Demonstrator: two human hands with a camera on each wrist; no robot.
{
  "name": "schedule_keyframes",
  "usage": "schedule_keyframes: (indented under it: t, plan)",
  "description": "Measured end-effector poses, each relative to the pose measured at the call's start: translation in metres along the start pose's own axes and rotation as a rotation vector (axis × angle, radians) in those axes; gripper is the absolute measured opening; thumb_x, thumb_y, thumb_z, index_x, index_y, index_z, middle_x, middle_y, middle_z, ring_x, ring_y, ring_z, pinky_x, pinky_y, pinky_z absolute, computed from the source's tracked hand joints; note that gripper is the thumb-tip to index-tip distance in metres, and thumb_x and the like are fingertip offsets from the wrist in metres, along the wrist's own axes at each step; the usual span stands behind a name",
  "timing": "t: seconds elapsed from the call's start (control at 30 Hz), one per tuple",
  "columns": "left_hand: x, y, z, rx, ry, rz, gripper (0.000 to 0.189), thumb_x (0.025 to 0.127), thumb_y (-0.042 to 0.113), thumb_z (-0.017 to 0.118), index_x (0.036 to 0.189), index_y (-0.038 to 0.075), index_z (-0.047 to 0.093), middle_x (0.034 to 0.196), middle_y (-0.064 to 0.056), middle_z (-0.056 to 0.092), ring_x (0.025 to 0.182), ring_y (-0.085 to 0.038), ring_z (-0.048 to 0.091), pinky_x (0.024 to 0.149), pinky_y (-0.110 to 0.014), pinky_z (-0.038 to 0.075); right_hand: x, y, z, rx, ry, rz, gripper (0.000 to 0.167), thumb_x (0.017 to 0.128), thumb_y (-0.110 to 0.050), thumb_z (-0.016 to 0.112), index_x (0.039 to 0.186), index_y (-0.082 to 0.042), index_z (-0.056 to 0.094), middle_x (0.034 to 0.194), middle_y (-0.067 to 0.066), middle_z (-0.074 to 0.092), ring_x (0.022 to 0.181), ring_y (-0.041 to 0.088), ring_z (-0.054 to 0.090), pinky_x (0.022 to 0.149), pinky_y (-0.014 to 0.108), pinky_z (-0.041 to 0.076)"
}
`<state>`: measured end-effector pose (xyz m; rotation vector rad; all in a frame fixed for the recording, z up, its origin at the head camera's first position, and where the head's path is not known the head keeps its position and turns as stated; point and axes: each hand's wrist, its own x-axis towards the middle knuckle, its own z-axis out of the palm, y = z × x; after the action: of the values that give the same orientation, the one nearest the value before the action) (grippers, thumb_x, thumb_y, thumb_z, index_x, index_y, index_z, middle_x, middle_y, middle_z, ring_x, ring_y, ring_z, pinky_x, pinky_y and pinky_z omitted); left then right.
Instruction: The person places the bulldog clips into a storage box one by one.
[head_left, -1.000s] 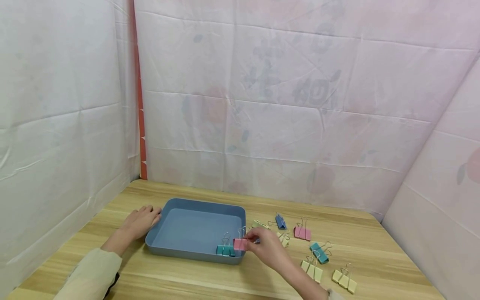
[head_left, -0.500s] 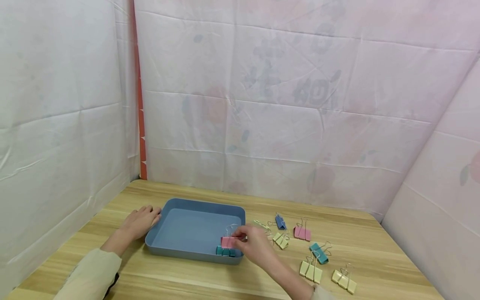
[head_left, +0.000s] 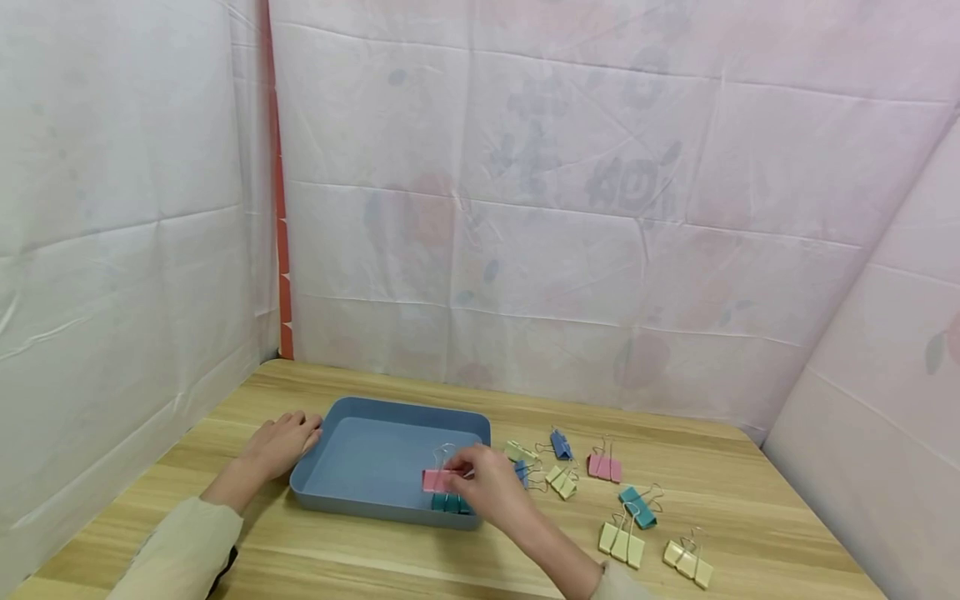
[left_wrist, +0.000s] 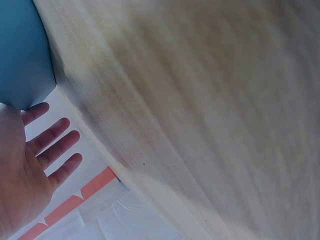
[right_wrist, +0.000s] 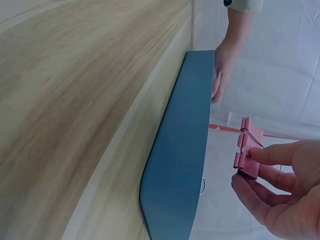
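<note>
Clip (right_wrist: 254,133), pink, partly behind right thumb (right_wrist: 280,154)

Faintly printed white sheets (head_left: 555,225) hang on three sides of a wood-grain table (head_left: 352,554), a red strip (head_left: 282,250) at left.

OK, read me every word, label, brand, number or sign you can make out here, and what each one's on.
No text is readable.
White back sheet: large, faint grey marks like written characters, too blurred to read.
Blue-grey tray: no lettering visible.
Pink clip in the right hand, and the other clips: none visible.
</note>
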<state>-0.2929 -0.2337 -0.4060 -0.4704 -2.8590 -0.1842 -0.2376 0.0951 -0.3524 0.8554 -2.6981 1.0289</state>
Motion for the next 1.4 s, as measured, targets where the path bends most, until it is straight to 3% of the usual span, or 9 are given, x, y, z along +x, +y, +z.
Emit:
schedule_keyframes:
  t: [0.53, 0.83, 1.4]
  plan:
    - [-0.001, -0.001, 0.001, 0.005, 0.004, 0.000, 0.028, 0.095, 0.021, 0.049, 0.112, 0.001, 0.057, 0.101, -0.019, 0.054, 0.096, -0.038, 0.052, 0.075, -0.055, 0.041, 0.017, -0.012, 0.020, -0.040, 0.039, -0.027, 0.004, 0.078, -0.002, 0.069, 0.076, -0.005, 0.069, 0.071, -0.004, 0.060, 0.063, 0.006, 0.052, 0.055, 0.020, 0.044]
    - [-0.001, -0.001, 0.001, -0.002, 0.003, -0.001, 0.028, 0.095, 0.021, 0.048, 0.112, 0.000, 0.057, 0.101, -0.019, 0.054, 0.096, -0.038, 0.051, 0.074, -0.055, 0.041, 0.027, -0.013, 0.036, -0.116, 0.070, -0.076, 0.007, 0.075, 0.001, 0.070, 0.072, -0.005, 0.068, 0.064, -0.005, 0.055, 0.056, 0.005, 0.043, 0.050, 0.019, 0.038]
    - [-0.001, 0.000, 0.000, -0.009, -0.001, -0.003, 0.028, 0.095, 0.020, 0.048, 0.112, 0.000, 0.057, 0.101, -0.019, 0.054, 0.097, -0.039, 0.051, 0.075, -0.055, 0.041, 0.032, -0.013, 0.057, -0.247, 0.013, -0.083, 0.008, 0.073, 0.000, 0.069, 0.070, -0.007, 0.067, 0.068, -0.003, 0.054, 0.059, 0.006, 0.049, 0.050, 0.019, 0.041]
